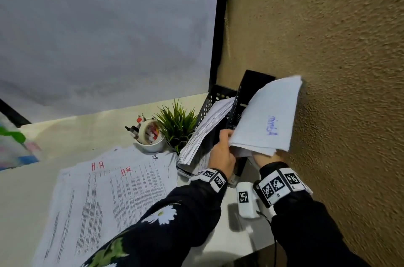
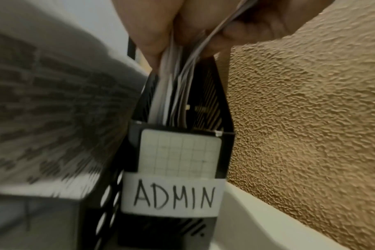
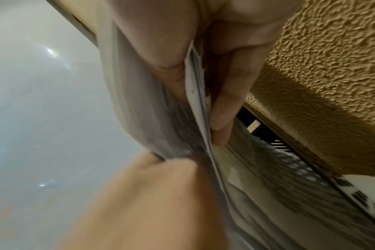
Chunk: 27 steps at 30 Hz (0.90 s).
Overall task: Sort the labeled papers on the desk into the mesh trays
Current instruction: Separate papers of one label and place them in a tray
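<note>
A sheaf of white papers [image 1: 266, 118] with a blue handwritten label is held tilted over the black mesh tray [image 1: 249, 91] beside the wall. My left hand [image 1: 225, 139] pinches its lower left edge. My right hand [image 1: 265, 156] grips it from beneath, mostly hidden by the sheets. In the left wrist view the tray's front label reads ADMIN [image 2: 171, 194], and the sheets' [image 2: 173, 88] lower ends reach down inside the tray. In the right wrist view thumb and fingers [image 3: 229, 94] clamp the sheet edges [image 3: 196, 101]. Papers marked HR [image 1: 113, 185] lie spread on the desk.
A neighbouring mesh tray [image 1: 216, 94] holds a leaning stack of printed papers [image 1: 205, 133]. A small green plant [image 1: 177, 124] and a white cup of pens with a tape roll [image 1: 150, 135] stand behind the HR papers. A rough tan wall [image 1: 338, 69] runs close on the right.
</note>
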Each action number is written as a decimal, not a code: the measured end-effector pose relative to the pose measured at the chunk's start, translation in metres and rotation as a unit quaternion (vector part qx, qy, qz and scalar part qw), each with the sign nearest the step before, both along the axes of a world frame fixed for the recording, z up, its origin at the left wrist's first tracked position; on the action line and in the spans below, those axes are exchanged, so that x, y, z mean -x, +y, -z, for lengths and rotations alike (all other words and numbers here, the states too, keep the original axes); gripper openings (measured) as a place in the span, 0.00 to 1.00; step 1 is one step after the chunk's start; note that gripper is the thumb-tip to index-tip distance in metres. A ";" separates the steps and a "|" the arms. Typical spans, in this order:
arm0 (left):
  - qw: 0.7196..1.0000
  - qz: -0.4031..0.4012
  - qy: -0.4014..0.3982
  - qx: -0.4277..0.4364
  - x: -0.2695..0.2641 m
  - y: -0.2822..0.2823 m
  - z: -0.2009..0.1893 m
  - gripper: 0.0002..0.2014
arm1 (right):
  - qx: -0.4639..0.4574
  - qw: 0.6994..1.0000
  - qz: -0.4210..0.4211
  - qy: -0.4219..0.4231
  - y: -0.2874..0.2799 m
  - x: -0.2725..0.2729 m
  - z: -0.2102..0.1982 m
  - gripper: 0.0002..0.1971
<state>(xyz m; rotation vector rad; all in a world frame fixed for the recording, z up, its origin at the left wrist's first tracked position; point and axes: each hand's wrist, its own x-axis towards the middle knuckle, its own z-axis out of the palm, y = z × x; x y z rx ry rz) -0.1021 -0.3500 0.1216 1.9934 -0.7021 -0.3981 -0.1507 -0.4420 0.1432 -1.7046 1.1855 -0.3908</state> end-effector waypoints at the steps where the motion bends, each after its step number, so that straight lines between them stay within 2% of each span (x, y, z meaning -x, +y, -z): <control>1: 1.000 0.003 0.002 -0.017 -0.001 -0.001 0.005 0.27 | 0.009 1.000 0.014 -0.002 0.001 0.003 -0.009 0.21; 4: 0.997 0.023 -0.020 -0.070 0.000 -0.001 0.015 0.26 | 0.094 0.995 -0.028 -0.015 -0.005 0.006 -0.021 0.07; 9: 0.995 0.026 -0.012 -0.095 -0.001 0.003 0.022 0.31 | 0.094 0.994 -0.045 0.019 -0.012 0.005 -0.002 0.07; 12: 0.999 0.013 0.012 -0.039 -0.001 0.014 0.016 0.29 | 0.128 0.992 -0.011 -0.017 -0.010 0.005 -0.007 0.04; 15: 0.999 -0.017 0.001 0.049 -0.006 0.054 0.012 0.25 | 0.196 0.974 0.031 -0.113 -0.001 0.003 -0.023 0.06; 18: 0.991 -0.106 0.010 0.082 -0.016 0.120 0.031 0.17 | 0.265 0.945 -0.008 -0.192 0.024 -0.006 -0.038 0.04; 21: 0.959 -0.273 0.075 -0.009 -0.026 0.194 0.069 0.13 | 0.299 0.917 -0.117 -0.235 0.072 -0.019 -0.043 0.02; 23: 0.932 -0.340 0.088 -0.096 -0.030 0.236 0.097 0.10 | 0.284 0.903 -0.216 -0.238 0.113 -0.028 -0.032 0.03; 25: 0.903 -0.379 0.118 -0.165 -0.036 0.265 0.119 0.18 | 0.225 0.902 -0.306 -0.208 0.152 -0.036 -0.003 0.04; 27: 0.877 -0.395 0.162 -0.221 -0.041 0.280 0.130 0.34 | 0.134 0.921 -0.339 -0.135 0.182 -0.042 0.041 0.05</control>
